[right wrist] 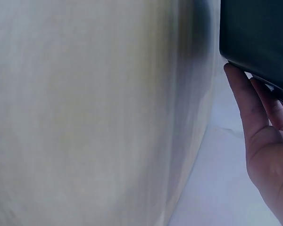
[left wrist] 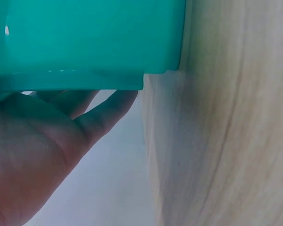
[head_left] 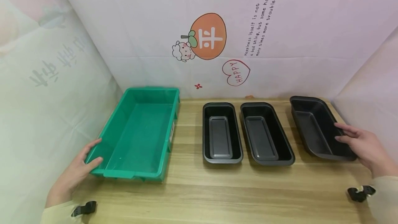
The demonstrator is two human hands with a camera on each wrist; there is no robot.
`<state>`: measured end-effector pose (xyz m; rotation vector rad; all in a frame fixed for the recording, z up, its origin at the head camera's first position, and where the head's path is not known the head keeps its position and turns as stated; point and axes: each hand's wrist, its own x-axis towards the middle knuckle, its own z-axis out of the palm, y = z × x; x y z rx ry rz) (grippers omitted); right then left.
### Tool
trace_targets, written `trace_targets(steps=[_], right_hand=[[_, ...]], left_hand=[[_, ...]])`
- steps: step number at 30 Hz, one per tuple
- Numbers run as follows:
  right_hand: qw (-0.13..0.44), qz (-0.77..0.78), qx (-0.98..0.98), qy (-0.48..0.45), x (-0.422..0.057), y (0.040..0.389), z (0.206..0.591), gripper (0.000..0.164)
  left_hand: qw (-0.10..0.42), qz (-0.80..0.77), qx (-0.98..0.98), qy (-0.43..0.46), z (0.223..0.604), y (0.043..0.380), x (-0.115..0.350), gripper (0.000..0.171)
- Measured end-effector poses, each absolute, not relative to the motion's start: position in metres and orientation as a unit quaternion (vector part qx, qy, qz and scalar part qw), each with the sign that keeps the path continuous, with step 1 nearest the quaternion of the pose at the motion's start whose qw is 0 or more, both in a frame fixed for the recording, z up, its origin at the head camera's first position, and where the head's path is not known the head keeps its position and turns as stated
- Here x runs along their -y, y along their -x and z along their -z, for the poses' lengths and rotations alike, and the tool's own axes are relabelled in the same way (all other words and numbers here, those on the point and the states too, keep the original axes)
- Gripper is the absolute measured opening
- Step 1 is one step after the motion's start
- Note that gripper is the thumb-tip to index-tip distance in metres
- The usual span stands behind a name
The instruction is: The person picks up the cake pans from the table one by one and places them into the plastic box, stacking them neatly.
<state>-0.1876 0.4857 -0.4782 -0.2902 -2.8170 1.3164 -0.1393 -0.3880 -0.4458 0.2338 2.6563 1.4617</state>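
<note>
A green plastic tray (head_left: 141,137) lies at the left of the table. My left hand (head_left: 76,170) grips its near left corner, thumb over the rim; in the left wrist view, fingers (left wrist: 106,113) reach along the outside beneath the lip. At the far right is a black loaf pan (head_left: 317,130), slightly tilted and turned askew. My right hand (head_left: 362,144) holds it by its right rim. Seen from the right wrist, extended fingers (right wrist: 247,96) lie against the pan's outer side. Nothing is inside the tray or this pan.
Two more black loaf pans stand mid-table, a straight one (head_left: 221,137) and a slightly angled one (head_left: 262,137) close beside it. Behind the wooden table (head_left: 217,196) hangs a printed white cloth (head_left: 140,44). Pale cloth walls flank both sides.
</note>
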Motion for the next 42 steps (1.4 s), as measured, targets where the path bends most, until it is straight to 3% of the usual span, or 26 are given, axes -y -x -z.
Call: trace_targets(steps=[22, 42], right_hand=[[0.019, -0.482, 0.875, 0.045, -0.449, 0.197, 0.448, 0.058], [0.026, -0.476, 0.878, 0.037, -0.393, 0.196, 0.412, 0.058]], left_hand=[[0.018, -0.459, -0.884, -0.084, 0.447, 0.141, 0.389, 0.070], [0.025, -0.479, -0.874, -0.072, 0.451, 0.142, 0.383, 0.074]])
